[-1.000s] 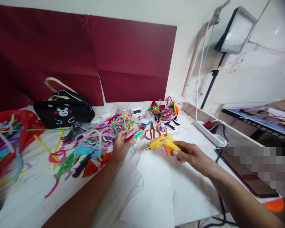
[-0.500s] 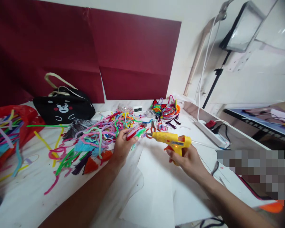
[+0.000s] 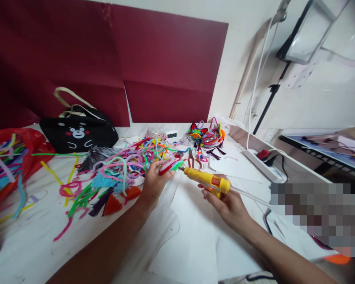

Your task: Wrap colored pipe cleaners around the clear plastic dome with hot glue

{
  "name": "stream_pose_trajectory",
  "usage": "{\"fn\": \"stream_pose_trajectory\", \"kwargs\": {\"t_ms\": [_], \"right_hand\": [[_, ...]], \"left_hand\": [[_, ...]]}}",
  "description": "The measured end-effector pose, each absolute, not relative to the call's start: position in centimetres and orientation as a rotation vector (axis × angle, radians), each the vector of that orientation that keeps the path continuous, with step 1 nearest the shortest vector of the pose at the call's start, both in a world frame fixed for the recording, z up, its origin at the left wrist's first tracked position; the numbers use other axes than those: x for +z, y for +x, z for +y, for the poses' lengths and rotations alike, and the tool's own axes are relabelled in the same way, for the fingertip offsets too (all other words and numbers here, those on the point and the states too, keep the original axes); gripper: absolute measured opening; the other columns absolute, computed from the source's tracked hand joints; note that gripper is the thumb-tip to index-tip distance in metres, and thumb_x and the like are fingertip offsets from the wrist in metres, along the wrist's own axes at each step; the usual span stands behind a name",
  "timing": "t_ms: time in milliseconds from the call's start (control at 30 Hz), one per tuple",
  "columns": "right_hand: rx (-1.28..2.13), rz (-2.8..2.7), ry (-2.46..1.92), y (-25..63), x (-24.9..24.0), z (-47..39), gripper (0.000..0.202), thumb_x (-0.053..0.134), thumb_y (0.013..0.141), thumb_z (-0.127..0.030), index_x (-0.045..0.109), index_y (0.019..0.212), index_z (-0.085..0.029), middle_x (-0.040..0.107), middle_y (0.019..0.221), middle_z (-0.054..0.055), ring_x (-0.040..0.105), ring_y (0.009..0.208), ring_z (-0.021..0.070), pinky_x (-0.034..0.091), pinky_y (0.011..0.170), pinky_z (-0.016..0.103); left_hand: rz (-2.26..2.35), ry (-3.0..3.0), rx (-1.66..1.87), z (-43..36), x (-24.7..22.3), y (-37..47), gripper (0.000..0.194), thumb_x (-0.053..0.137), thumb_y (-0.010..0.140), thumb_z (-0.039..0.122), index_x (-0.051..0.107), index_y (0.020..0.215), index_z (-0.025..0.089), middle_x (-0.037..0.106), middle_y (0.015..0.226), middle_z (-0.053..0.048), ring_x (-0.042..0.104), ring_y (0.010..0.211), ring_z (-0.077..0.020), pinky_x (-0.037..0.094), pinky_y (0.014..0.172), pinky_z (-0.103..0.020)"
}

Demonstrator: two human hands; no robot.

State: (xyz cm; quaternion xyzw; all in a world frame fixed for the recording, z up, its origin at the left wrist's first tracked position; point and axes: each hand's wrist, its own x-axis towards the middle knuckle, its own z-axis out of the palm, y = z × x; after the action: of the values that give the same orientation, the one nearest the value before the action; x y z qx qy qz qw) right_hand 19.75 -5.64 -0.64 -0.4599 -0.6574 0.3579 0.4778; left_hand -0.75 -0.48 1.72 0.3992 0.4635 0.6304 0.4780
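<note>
My left hand [image 3: 156,177] is closed on a small bundle of pipe cleaners [image 3: 169,165], red, pink, white and bright green. In my right hand [image 3: 229,203] is a yellow hot glue gun [image 3: 205,176], its small light glowing orange and a clear glue stick [image 3: 250,195] sticking out of its back. The gun's nozzle points left and sits right at the green end of the bundle; whether it touches I cannot tell. Just behind lie pliers [image 3: 194,159] with orange-red handles. Left of my left hand spreads a tangled heap of pipe cleaners [image 3: 115,169] with tassels.
A black bag [image 3: 79,132] with a bear face stands at the back left, near a red plastic bag [image 3: 38,142] of pipe cleaners. Finished-looking colourful ornaments [image 3: 210,138] and a small digital clock [image 3: 171,135] are at the back. A power strip [image 3: 264,165] lies right; white paper [image 3: 192,236] lies in front.
The glue gun has tilted, its rear end dropping lower and swinging left, with its nozzle staying by the bundle. My left hand keeps its grip, nearly still.
</note>
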Motion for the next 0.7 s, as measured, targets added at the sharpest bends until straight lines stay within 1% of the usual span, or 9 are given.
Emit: {"fn": "stream_pose_trajectory", "kwargs": {"t_ms": [67,200,433,567,700], "right_hand": [[0.845,-1.629,-1.124,19.8,-0.9,-5.6,0.028,0.06,0.087,-0.044,0.063,0.104,-0.022,0.065,0.107,0.01,0.064,0.091,0.0243,0.055,0.076,0.035],[0.805,-1.619,-1.15,19.9,-1.5,-5.5,0.026,0.058,0.088,-0.044,0.062,0.102,-0.022,0.064,0.106,0.01,0.064,0.091,0.0248,0.055,0.074,0.034],[0.779,-1.642,-1.165,20.0,-2.2,-5.4,0.029,0.057,0.089,-0.044,0.055,0.11,-0.024,0.06,0.107,0.009,0.063,0.096,0.0263,0.053,0.079,0.035],[0.784,-1.654,-1.171,20.0,-2.4,-5.7,0.029,0.056,0.089,-0.044,0.053,0.111,-0.025,0.06,0.101,0.008,0.062,0.095,0.0256,0.053,0.079,0.035],[0.81,-1.655,-1.175,20.1,-2.5,-5.8,0.029,0.056,0.088,-0.042,0.052,0.112,-0.025,0.06,0.095,0.007,0.061,0.093,0.0248,0.053,0.078,0.035]], "left_hand": [[1.133,0.976,1.54,-0.5,1.6,-0.7,0.045,0.076,0.056,0.023,0.057,0.096,0.017,0.069,0.082,0.0,0.065,0.077,-0.018,0.048,0.075,-0.032],[1.131,0.984,1.534,-0.5,1.6,-0.7,0.044,0.076,0.058,0.023,0.057,0.097,0.017,0.069,0.08,0.0,0.064,0.073,-0.0169,0.046,0.072,-0.031],[1.143,0.987,1.522,-0.5,1.5,-0.6,0.045,0.076,0.057,0.024,0.058,0.098,0.017,0.07,0.081,-0.001,0.064,0.074,-0.0177,0.046,0.072,-0.031],[1.169,0.979,1.515,-0.3,1.4,-0.7,0.05,0.078,0.053,0.026,0.057,0.098,0.017,0.07,0.081,-0.001,0.064,0.076,-0.0187,0.046,0.073,-0.032],[1.173,0.99,1.511,-0.2,1.4,-0.6,0.049,0.078,0.053,0.026,0.058,0.097,0.017,0.07,0.083,-0.002,0.064,0.078,-0.0193,0.046,0.074,-0.032]]}}
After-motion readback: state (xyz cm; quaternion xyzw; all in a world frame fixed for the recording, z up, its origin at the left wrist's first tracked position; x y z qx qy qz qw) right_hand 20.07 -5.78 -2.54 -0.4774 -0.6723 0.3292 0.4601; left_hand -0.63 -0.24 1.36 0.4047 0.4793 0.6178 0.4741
